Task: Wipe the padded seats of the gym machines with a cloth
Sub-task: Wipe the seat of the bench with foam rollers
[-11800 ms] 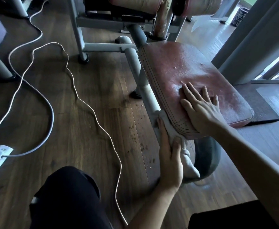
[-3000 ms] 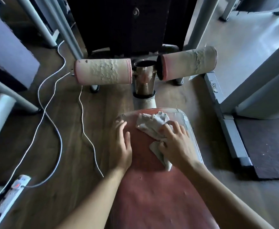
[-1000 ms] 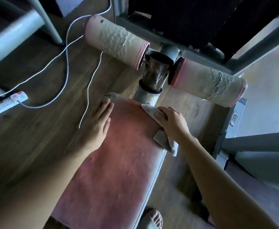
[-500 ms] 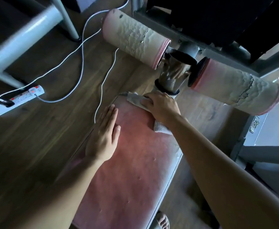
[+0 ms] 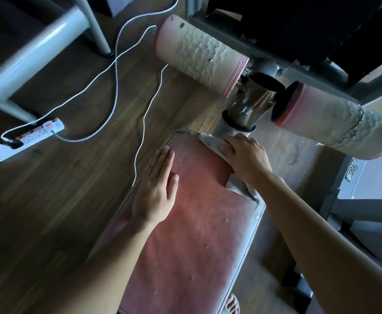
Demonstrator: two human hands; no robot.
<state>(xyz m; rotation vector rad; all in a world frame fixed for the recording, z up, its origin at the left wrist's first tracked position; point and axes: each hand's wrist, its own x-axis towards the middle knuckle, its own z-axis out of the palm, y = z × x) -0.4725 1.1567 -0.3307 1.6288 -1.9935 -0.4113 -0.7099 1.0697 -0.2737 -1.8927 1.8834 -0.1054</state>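
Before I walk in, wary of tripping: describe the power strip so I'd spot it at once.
Left of the red padded seat, a pale grey frame tube slants to the wooden floor. At its foot lies the power strip: a white bar with a glowing red switch, unlike the thin cables nearby.

Crumpled cloth (pale) on red seat

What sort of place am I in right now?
Likely a small gym: a worn red padded seat, two cracked foam roller pads on a metal post, and wood flooring with a power strip.
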